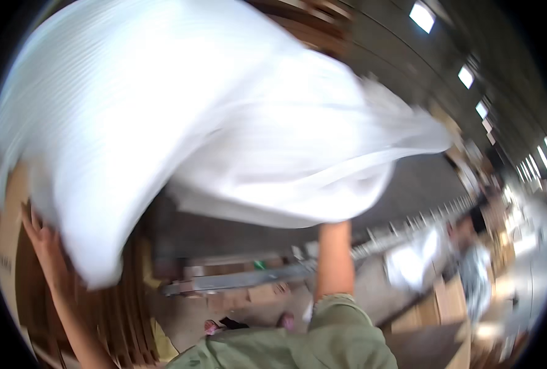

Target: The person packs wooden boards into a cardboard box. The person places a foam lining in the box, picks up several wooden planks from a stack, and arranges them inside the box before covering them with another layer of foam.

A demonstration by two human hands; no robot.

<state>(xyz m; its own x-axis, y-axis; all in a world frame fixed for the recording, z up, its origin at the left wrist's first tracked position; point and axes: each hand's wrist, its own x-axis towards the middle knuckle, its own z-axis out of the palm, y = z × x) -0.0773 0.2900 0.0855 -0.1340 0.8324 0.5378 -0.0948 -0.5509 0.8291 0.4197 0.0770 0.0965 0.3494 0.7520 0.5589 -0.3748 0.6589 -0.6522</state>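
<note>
Big white sack (181, 117) fills the upper frame, blurred with motion, blocking most of what lies behind it. Below and behind sit stacked brown cardboard boxes (6, 227) at the left edge, plain and rectangular, with a small dark mark too smeared to make out. A grey metal rail (236, 280) runs across the middle distance with flat cardboard pieces (255, 295) just beneath it, and another person (470, 264) in pale clothing stands blurred at the right, near more brown cartons (446, 301). A white bundle (409, 261) lies beside that person. Bright rectangular roof lights (422, 15) line the dark ceiling, upper right. The sack's long axis runs from lower left up toward the right, its bulky closed end low at the left and its loose, tapering end trailing out to the right (a thin tail of fabric there). The left hand (43, 243) is spread open, fingers up, palm pressed against the sack's lower left end. The right hand is hidden behind the sack: only the right forearm (335, 258) shows, rising from a green sleeve (341, 307) straight up under the fabric, so I can't tell how that grip sits.
</note>
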